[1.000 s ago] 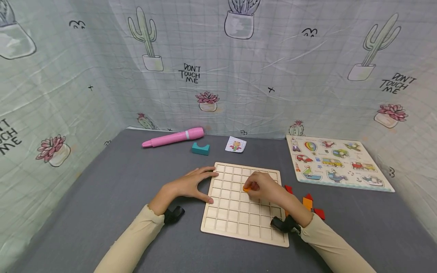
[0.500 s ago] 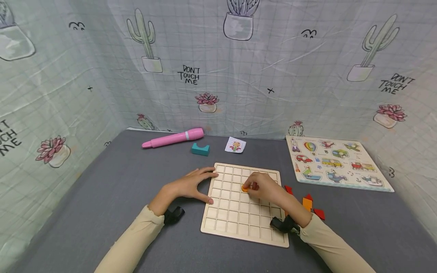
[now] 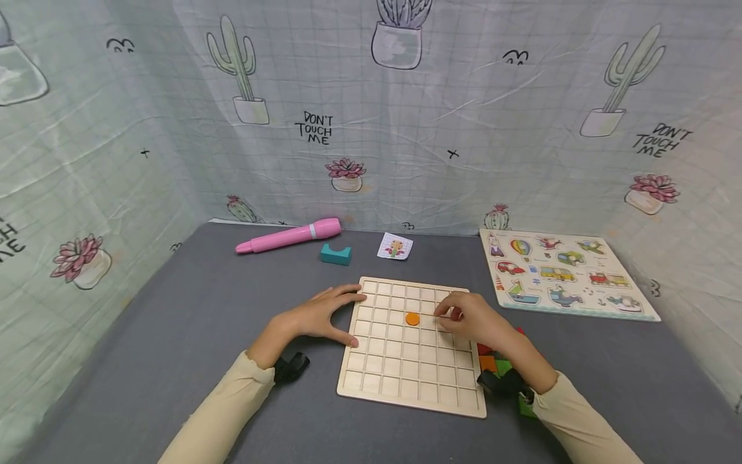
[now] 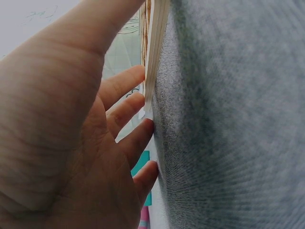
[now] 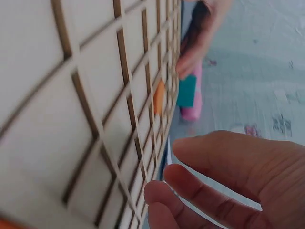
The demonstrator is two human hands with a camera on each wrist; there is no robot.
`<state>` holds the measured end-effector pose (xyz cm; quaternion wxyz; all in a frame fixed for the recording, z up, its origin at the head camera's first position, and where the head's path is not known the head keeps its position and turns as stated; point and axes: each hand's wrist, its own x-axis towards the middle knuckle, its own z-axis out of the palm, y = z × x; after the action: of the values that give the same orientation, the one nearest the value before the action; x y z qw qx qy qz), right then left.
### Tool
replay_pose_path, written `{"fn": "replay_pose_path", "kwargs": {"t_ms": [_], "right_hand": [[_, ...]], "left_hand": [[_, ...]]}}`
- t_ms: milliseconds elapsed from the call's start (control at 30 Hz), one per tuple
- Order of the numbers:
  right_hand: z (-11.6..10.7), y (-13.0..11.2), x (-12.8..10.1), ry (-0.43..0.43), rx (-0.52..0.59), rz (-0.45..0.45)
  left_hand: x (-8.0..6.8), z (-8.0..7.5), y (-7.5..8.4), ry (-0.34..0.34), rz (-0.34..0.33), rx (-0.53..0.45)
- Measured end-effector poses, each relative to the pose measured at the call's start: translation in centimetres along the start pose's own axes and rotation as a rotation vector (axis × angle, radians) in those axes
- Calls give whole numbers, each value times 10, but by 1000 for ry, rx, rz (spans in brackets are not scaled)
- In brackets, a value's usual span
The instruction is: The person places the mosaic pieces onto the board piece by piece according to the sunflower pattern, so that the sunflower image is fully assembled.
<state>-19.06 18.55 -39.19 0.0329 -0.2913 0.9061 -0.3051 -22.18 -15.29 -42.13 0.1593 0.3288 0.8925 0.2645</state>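
A pale wooden grid board (image 3: 394, 368) lies on the dark grey table, with an orange round piece (image 3: 412, 319) on its upper middle squares. My left hand (image 3: 315, 319) has its thumb and fingers spread along the board's left edge, and the left wrist view shows fingertips against that edge. My right hand (image 3: 478, 319) hovers over the board's right side, to the right of the orange piece and apart from it. In the right wrist view its fingers (image 5: 190, 148) are loosely bent, with nothing between them.
Beside the board's right edge, partly under my right wrist, lie red, orange (image 3: 488, 363) and green pieces (image 3: 526, 407). Behind the board are a pink pen-like stick (image 3: 286, 237), a teal notched block (image 3: 335, 255) and a small picture card (image 3: 395, 246). A picture puzzle board (image 3: 570, 277) lies back right.
My right hand has let go of the orange piece and moved off to the right. The orange piece stays on the board. My left hand keeps its place at the edge.
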Motion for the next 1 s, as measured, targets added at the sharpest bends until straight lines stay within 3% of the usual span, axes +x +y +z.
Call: {"fn": "replay_pose_path", "kwargs": {"t_ms": [233,533,800,1000], "right_hand": [[-19,8,-18,-36,26,43],[-42,31,-43,-107,77,11],[-49,49,-53,-267,157,7],[-48,57,-54,-310,195,-1]], "left_hand": [[-2,0,2,9,-4,-5],[-1,1,0,8,4,9],[-2,1,2,9,2,0],[-2,1,1,13,10,-3]]}}
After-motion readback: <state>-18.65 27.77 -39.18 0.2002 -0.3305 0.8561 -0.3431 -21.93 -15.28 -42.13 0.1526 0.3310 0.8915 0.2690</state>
